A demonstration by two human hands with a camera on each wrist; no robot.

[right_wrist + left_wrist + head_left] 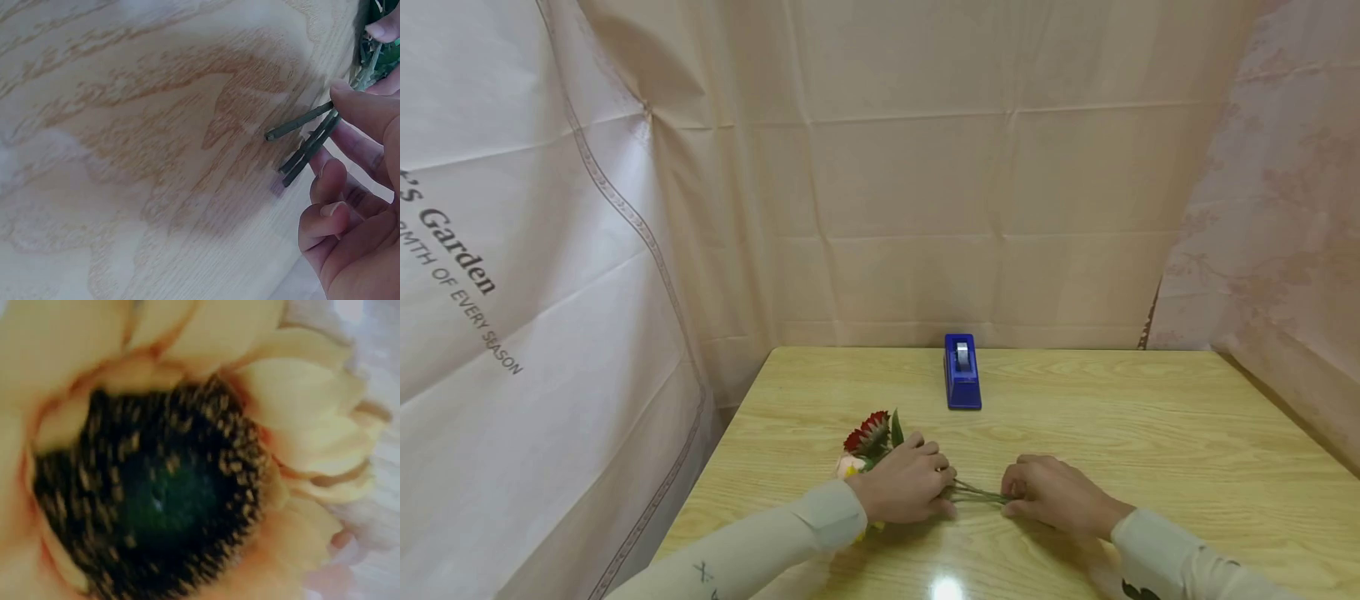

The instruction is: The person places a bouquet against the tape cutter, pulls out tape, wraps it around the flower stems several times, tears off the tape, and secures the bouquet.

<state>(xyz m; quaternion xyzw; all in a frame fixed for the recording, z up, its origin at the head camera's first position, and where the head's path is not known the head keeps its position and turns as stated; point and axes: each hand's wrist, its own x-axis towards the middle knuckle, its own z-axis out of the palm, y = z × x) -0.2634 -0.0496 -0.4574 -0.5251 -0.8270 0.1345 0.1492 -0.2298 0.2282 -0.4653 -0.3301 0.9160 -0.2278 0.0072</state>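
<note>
A small bunch of flowers lies sideways low over the table, with a red flower, a pale flower and a green leaf showing left of my left hand. That hand grips the bunch just below the blooms, fingers curled round the stems. A yellow sunflower fills the left wrist view, very close to the camera. To the right, the thin green stems run across to my right hand, which pinches them between thumb and fingers near their cut ends.
A blue tape dispenser with a roll of tape stands near the back edge of the wood-grain table. Beige cloth hangs behind the table, and a printed cloth hangs on the left.
</note>
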